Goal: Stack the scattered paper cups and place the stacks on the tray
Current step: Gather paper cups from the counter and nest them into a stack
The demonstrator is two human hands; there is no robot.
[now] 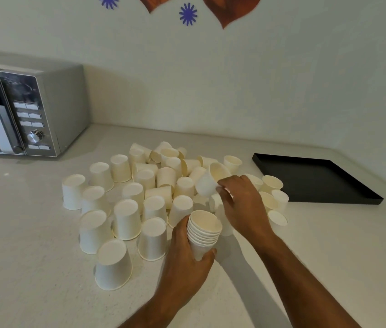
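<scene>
Paper cups (125,218) crowd the pale counter (33,233) in front of you, most standing upside down, several tipped on their sides toward the back of the heap. Your left hand (184,261) grips a stack of cups (203,233), rims up, fingers and thumb curled around its lower part, just in front of the scattered heap. Your right hand (241,204) reaches over the heap and pinches a single cup (211,179) by its side, tilted with its mouth facing up and away; the fingertips are clamped on the cup's wall. The black tray (315,178) lies flat to the right, near the outermost cups. A silver microwave (28,112) stands at the far left against the wall.
</scene>
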